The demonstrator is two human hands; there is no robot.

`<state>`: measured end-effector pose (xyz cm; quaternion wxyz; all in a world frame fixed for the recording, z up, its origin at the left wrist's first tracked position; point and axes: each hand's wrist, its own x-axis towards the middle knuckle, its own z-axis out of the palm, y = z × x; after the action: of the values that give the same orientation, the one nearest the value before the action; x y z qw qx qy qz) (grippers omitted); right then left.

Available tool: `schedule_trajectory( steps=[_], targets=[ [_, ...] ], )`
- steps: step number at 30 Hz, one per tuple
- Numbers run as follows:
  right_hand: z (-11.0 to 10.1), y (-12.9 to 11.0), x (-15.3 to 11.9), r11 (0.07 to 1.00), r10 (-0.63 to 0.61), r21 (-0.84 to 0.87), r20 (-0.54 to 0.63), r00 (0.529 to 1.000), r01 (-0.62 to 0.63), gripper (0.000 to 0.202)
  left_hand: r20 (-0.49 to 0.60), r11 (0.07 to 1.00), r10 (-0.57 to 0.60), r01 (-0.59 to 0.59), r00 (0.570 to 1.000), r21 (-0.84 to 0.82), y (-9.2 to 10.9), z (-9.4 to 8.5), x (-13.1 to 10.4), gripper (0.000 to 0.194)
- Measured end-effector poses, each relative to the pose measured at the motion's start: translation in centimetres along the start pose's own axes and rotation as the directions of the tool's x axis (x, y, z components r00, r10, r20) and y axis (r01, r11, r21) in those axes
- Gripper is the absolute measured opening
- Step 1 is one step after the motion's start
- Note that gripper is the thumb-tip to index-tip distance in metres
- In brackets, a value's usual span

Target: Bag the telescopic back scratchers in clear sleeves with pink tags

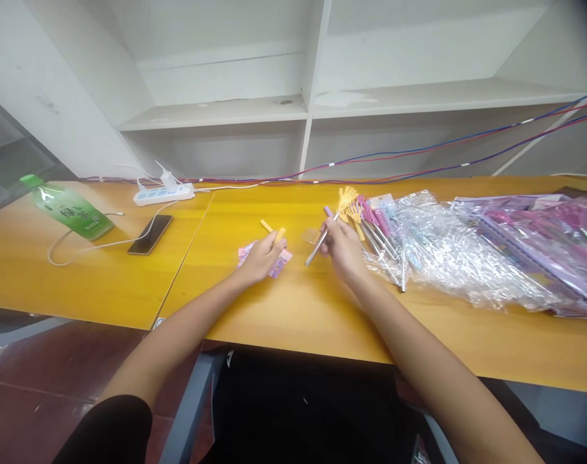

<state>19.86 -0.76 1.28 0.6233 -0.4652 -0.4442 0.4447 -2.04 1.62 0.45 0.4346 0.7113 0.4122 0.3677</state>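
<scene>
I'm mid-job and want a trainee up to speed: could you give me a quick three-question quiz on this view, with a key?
1. True or false: the phone lies between the green bottle and the left hand.
2. What does the right hand hold? a) the phone; b) a silver rod; c) the green bottle.
3. Fill in: the white plug sits in a ____.

Key: 1. True. 2. b. 3. Power strip.
</scene>
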Motion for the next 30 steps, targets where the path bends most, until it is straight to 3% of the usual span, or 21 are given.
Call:
schedule_trajectory(
  steps=[4,10,21,30],
  targets=[
    [-1.6,-0.3,1.4,0.963,0.085,0.261,-0.043,0.995,-0.071,0.048,0.125,0.946,0.107,-0.14,0.986,0.292,0.3,-0.5,-0.3,0.045],
    [-1.7,-0.3,1.5,0.944,0.042,0.329,-0.076,0.996,-0.014,0.048,0.212,0.868,0.228,-0.297,0.95,0.399,-0.3,-0.7,0.1,0.045],
    [-1.4,0.2,1.0,0.967,0.017,0.256,0.009,1.0,-0.019,0.049,0.062,0.868,0.323,-0.321,0.944,0.378,-0.9,-1.1,0.4,0.038],
    [-0.5,0.2,0.5,0.97,0.026,0.241,0.085,0.996,-0.046,0.047,0.081,0.864,0.308,-0.314,0.948,0.394,-0.9,-0.7,-0.2,0.04]
  ],
)
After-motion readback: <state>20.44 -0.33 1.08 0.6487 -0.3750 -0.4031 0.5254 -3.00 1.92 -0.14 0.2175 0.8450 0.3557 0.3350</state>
